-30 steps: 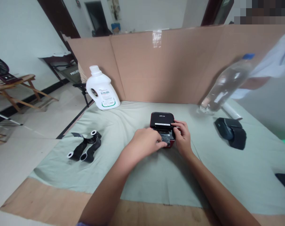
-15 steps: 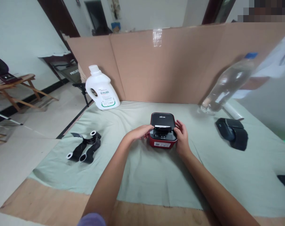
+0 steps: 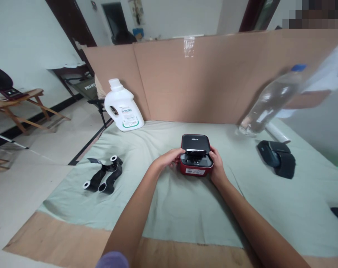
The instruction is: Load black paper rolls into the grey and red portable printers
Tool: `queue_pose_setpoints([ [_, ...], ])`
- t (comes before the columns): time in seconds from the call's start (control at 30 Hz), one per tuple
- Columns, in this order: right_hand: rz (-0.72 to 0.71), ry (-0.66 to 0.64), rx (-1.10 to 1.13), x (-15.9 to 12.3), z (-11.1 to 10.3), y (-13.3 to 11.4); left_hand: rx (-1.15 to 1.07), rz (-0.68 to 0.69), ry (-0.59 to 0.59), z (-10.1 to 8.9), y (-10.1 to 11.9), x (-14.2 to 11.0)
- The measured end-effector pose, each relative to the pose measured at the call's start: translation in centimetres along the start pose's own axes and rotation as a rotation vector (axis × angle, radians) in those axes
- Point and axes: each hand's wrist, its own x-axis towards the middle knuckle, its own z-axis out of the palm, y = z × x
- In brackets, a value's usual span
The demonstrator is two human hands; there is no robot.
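Note:
A small red and black box-shaped device [image 3: 196, 141], which looks like a compact label printer, stands on the green cloth in front of me. A dark flap with a white strip lies tilted across the middle of its top. My left hand [image 3: 172, 157] grips its left side, thumb at the flap's end and the other fingers curled lower down. Against the right side, my right hand [image 3: 217, 163] is closed, with its thumb near the top edge. A white sticker shows on the front face. Fingers behind the casing are partly hidden.
Black rolls with white cores [image 3: 103, 176] lie at the left. A white jug [image 3: 124, 106] and a clear bottle with a blue cap [image 3: 272, 100] lean near the cardboard panel [image 3: 169, 85]. A dark folded object [image 3: 277, 158] rests at the right, beside a pale roll [image 3: 277, 132].
The whole view has shifted slightly, so everything appears a little further right. My right hand's fingers have drawn in closer against the device's side. The left hand keeps its grip.

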Motion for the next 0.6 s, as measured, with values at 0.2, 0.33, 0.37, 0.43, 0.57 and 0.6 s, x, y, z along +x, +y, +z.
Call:
queue_pose_setpoints([
  [0.2, -0.042, 0.02, -0.006, 0.3, -0.1, 0.6, 0.017, -0.008, -0.002, 0.2, 0.2, 0.1],
  [0.33, -0.004, 0.043, 0.002, 0.7, 0.1, 0.2, 0.044, -0.007, 0.026, 0.5, 0.7, -0.2],
  [0.37, 0.017, 0.048, -0.001, 0.8, 0.2, 0.1, 0.046, -0.006, 0.024, 0.5, 0.8, -0.3],
  [0.43, 0.04, 0.06, -0.01, 1.0, 0.2, 0.1, 0.049, -0.007, 0.012, 0.6, 1.1, -0.6],
  [0.57, -0.017, 0.061, 0.009, 0.6, 0.1, 0.4, 0.046, -0.002, 0.002, 0.5, 1.2, -0.8],
  [0.6, -0.034, 0.054, 0.011, 0.5, 0.1, 0.6, 0.047, 0.0, 0.004, 0.5, 1.2, -0.8],
])
